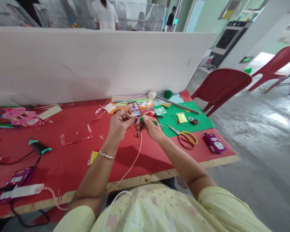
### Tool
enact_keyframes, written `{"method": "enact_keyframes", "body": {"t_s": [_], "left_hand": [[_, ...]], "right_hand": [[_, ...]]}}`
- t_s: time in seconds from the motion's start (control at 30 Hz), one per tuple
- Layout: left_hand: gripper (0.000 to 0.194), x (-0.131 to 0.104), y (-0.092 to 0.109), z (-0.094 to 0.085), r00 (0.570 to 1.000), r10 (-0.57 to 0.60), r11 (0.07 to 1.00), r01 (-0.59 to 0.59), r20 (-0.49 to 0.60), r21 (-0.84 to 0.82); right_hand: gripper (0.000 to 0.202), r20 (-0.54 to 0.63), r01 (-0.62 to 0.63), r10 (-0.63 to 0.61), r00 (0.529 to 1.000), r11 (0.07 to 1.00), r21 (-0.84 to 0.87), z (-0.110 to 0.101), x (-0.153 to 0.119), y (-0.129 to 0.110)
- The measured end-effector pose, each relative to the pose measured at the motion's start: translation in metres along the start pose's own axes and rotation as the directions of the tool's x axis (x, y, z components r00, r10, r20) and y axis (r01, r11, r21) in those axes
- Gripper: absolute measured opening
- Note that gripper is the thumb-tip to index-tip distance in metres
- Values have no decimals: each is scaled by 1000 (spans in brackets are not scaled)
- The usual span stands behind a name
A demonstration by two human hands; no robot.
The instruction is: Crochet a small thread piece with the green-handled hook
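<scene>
My left hand (pixel 120 124) is closed in a pinch on something small and thin that I cannot make out, over the middle of the red table. Close beside it, my right hand (pixel 151 127) grips a green-handled tool (pixel 155 122) with a thin shaft pointing right; its exact kind does not show. Dark reddish bits hang under the fingers, too small to name. Just beyond both hands, a smartphone (pixel 134 109) with a lit screen leans up. A pale pink cable (pixel 138 151) runs from near the hands down to the table's front edge.
Scissors (pixel 187 138) with yellow and red handles lie right of my hands, partly on a green sheet (pixel 203 122). A purple box (pixel 214 143) sits near the right edge. Pipe cleaners (pixel 125 98) line the white partition (pixel 99 64). A hot glue gun (pixel 40 146) lies left, with cables.
</scene>
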State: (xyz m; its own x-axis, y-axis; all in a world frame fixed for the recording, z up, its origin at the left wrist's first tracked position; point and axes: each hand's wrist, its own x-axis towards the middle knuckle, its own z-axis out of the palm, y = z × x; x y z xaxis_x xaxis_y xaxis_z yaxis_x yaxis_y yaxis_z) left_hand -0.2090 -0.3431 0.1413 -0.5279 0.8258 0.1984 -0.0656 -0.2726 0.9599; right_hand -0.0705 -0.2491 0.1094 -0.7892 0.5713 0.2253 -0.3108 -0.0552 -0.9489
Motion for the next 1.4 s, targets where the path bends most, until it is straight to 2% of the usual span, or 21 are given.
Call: {"method": "enact_keyframes", "body": {"t_s": [0.07, 0.13, 0.2, 0.27, 0.33, 0.4, 0.47, 0.57, 0.63, 0.73, 0.8, 0.93, 1.0, 1.1, 1.17, 1.27, 1.4], "left_hand": [[63, -3, -9, 9, 976, 173, 973, -150, -132, 173], [64, -6, -15, 17, 953, 226, 959, -181, -201, 219], [67, -8, -17, 22, 956, 178, 981, -155, -232, 113], [71, -8, -15, 23, 974, 68, 993, -86, -215, -76], [72, -7, -10, 18, 989, -47, 967, 10, -143, -253], [68, -5, -6, 10, 990, -138, 924, 117, -33, -363], [61, -3, -3, 1, 978, -195, 889, 207, 72, -407], [52, -2, -1, -9, 967, -210, 864, 254, 148, -435], [49, -2, -2, -12, 966, -198, 855, 253, 166, -453], [56, -3, -2, -12, 972, -167, 846, 229, 168, -481], [60, -3, -1, -11, 979, -145, 850, 198, 143, -488], [51, -5, -2, -8, 993, -101, 872, 121, 67, -474], [48, -5, -3, -8, 993, -104, 871, 118, 56, -477], [45, -4, -6, -13, 979, -169, 848, 203, 114, -490], [46, -3, -8, -16, 966, -200, 828, 256, 164, -499], [53, 0, -10, -19, 956, -184, 817, 277, 228, -505], [54, 1, -11, -16, 959, -172, 826, 265, 225, -498]], "right_hand": [[54, -156, 31, -31, 987, 1000, -5, 14, 1, 7], [54, -265, 83, -86, 960, 996, -23, 27, 1, 11], [54, -329, 133, -141, 934, 990, -49, 37, -1, 14], [53, -342, 163, -175, 923, 985, -65, 41, -3, 17], [54, -300, 169, -180, 937, 984, -62, 40, -4, 19], [54, -226, 163, -171, 959, 985, -53, 34, -5, 21], [54, -151, 150, -154, 977, 988, -38, 27, -5, 22], [54, -68, 134, -133, 989, 991, 10, 21, -2, 23], [53, -47, 133, -130, 990, 989, 61, 21, 0, 25], [51, -51, 126, -120, 991, 981, 148, 25, 2, 28], [52, -54, 109, -100, 993, 975, 194, 28, 2, 30], [56, -83, 79, -62, 995, 972, 220, 32, 3, 35], [57, -101, 84, -64, 993, 976, 199, 33, 3, 36], [57, -100, 91, -82, 992, 991, 97, 31, 2, 33], [56, -59, 115, -115, 992, 993, 3, 28, 0, 26], [56, 30, 190, -188, 982, 978, -82, 22, 0, 17], [56, 73, 228, -221, 973, 965, -126, 16, 2, 12]]}}
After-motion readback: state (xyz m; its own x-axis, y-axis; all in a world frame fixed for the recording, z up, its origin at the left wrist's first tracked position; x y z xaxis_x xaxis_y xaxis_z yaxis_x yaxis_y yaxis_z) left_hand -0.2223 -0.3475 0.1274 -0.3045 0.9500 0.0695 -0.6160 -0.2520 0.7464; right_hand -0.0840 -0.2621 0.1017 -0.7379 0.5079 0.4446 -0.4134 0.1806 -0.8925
